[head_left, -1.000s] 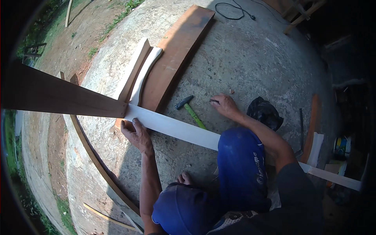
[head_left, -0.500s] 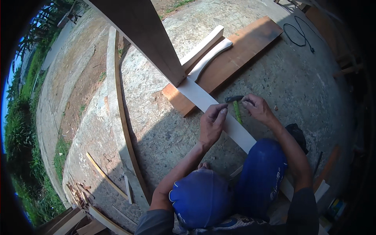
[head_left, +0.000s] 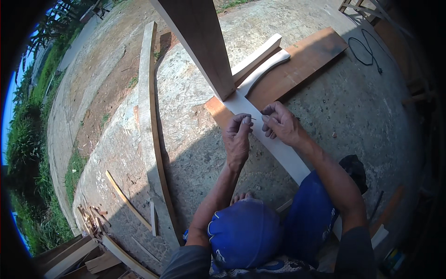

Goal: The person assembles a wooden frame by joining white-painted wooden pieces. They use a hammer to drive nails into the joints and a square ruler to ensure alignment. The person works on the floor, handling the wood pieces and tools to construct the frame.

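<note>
My left hand (head_left: 238, 139) is closed in a pinch on a thin dark nail (head_left: 253, 118), its end pointing toward my right hand. Close by on the right, my right hand (head_left: 284, 124) has its fingers curled together; whether anything is in them is hidden. Both hands are above a pale, smooth board (head_left: 278, 151) that runs from my knee away to the foot of a tall wooden post (head_left: 204, 49). The hammer is not visible now.
Beyond the post, a wide brown plank (head_left: 306, 60) lies on the concrete with a curved pale wood piece (head_left: 265, 69) on it. A long timber (head_left: 151, 121) stretches along the left. Scrap wood (head_left: 93, 218) is at lower left, a black cable (head_left: 364, 49) at upper right.
My right hand has moved left, closer to my left hand, over the board. The nail now shows in my left fingers. The green-handled hammer has gone out of sight. The view has shifted slightly.
</note>
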Tool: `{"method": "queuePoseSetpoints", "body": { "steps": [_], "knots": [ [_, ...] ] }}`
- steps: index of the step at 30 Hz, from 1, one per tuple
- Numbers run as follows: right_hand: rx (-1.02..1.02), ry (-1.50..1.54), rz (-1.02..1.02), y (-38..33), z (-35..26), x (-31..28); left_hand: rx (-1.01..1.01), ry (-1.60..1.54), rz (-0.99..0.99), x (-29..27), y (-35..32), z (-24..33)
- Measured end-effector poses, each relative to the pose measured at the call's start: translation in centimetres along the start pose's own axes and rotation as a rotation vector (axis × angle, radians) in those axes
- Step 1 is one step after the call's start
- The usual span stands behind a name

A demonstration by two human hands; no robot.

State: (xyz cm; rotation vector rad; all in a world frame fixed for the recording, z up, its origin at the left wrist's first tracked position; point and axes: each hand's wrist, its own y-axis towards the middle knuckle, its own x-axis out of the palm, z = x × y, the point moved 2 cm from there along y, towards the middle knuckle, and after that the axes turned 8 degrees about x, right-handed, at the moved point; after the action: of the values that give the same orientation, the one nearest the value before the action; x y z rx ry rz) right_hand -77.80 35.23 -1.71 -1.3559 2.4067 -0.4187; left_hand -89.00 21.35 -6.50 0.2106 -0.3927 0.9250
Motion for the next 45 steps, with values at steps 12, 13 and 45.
{"method": "queuePoseSetpoints", "body": {
  "steps": [12, 13, 45],
  "knots": [
    [0.638, -0.812, -0.015, 1.3, 9.8, -7.1, 0.477, 0.757, 0.173, -4.8, 6.6, -2.0],
    [0.587, -0.876, -0.016, 1.4, 10.1, -6.8, 0.48, 0.758, 0.191, -4.7, 6.6, -2.3],
    [-0.522, -0.444, 0.32, -3.3, -2.4, 4.6, 0.636, 0.995, 0.164, -4.1, 6.6, -2.1]
  ]
}}
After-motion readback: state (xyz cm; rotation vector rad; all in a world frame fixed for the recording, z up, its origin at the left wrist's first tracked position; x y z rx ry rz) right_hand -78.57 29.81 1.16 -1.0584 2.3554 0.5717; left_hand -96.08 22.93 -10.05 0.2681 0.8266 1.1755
